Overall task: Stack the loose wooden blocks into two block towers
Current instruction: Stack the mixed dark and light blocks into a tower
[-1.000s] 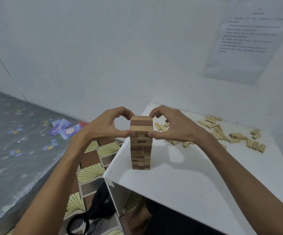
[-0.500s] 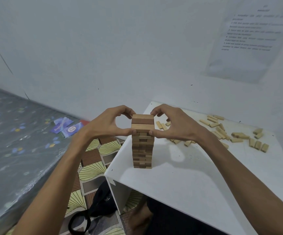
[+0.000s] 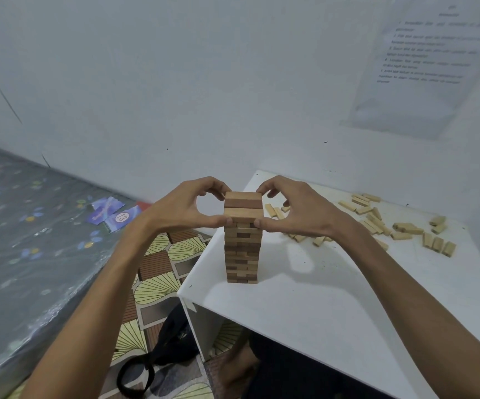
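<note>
Block tower (image 3: 243,243) is standing near the front left corner of the white surface (image 3: 319,306), and both hands are pinching its upper layers. The left hand (image 3: 187,207) is curling thumb and fingers onto the left side and the right hand (image 3: 293,210) is doing likewise on the right, so each grip is closing on the top rows.

The step, as I judge it, is squaring those rows. It is calling for light, even pressure from both sides at once, nudging blocks flush without rocking the column below.

Loose blocks (image 3: 376,223) are lying scattered at the far right of the surface, well apart from the tower.

The tower's back face is facing away, several loose blocks are sitting behind the right hand, and the upper fingertips are perhaps only grazing the top edge. The printing on the paper sheet (image 3: 423,67) on the wall is blurring beyond reading.
</note>
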### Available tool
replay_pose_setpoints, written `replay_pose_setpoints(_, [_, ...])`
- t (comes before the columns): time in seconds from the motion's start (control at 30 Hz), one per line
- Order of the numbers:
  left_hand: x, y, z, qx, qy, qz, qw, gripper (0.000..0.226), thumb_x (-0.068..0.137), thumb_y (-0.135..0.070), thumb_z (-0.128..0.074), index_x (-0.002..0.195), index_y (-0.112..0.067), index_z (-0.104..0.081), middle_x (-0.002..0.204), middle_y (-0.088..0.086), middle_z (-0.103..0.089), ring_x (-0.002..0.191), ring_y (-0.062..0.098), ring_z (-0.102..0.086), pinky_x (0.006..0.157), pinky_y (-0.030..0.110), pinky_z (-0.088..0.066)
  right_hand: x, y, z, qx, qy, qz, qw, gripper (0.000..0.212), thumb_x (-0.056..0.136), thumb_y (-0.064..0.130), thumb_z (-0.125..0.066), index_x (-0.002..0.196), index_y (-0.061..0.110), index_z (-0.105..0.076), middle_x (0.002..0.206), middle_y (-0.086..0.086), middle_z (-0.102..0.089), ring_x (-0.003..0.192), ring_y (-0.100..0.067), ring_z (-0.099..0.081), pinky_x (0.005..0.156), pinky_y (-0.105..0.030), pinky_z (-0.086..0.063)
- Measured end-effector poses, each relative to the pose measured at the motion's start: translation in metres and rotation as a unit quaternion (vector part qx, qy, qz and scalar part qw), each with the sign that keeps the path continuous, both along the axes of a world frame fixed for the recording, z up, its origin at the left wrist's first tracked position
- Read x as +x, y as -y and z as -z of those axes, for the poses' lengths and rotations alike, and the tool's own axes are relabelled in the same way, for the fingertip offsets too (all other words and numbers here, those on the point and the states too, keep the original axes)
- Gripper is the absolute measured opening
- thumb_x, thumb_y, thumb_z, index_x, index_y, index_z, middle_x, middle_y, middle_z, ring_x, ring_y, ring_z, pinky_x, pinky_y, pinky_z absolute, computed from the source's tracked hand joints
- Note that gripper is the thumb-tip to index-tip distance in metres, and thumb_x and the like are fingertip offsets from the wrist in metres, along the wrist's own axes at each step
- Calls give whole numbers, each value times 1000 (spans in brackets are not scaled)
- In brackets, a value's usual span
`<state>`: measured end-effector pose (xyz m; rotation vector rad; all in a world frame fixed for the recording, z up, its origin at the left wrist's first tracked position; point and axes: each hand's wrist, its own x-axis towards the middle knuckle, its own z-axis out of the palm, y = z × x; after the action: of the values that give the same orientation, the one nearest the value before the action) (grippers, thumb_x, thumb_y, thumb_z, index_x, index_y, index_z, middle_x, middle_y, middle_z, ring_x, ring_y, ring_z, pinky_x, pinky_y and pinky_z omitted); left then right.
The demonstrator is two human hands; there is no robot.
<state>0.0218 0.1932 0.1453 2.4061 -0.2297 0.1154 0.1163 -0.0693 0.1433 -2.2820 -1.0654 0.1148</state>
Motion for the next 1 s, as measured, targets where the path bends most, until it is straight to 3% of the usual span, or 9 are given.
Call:
replay_pose_setpoints(0.27, [-3,1,-1,1,12,2,1000,75,69,-67,-74,132,-29,-59,130,-19,-63,123,4,-59,110,35,-42,-3,2,-2,-3,9,-6,1000,79,69,79,-67,135,41,-47,134,29,-49,121,2,-51,95,-39,-53])
replay_pose_setpoints(0.43, [-6,1,-6,-7,30,5,1000,78,70,-68,-75,136,-31,-57,135,-20,-60,127,3,-56,111,37,-42,-7,7,-10,7,23,-11,1000,78,70,81,-66,135,43,-47,134,29,-50,121,3,-51,96,-39,-53])
replay_pose_setpoints(0.6, [-8,16,-22,2,65,12,998,72,76,-70,-70,135,-31,-58,134,-21,-60,127,0,-56,109,33,-42,-9,20,-24,5,24,-9,1000,65,73,79,-67,126,44,-55,127,30,-56,117,4,-54,95,-34,-52])
replay_pose_setpoints(0.8, [-6,59,-52,57,101,44,992,48,88,-56,-74,128,-31,-64,126,-20,-63,121,-1,-56,105,28,-44,-10,55,-38,-5,63,30,998,32,88,46,-72,117,36,-64,110,24,-66,102,2,-62,86,-38,-57])
replay_pose_setpoints(1.0, [4,135,-50,120,110,108,981,39,91,-51,-71,122,-28,-66,116,-20,-66,108,-2,-60,94,24,-50,-24,100,-26,-16,88,113,990,21,92,37,-70,112,32,-68,97,20,-69,85,0,-66,78,-34,-57])
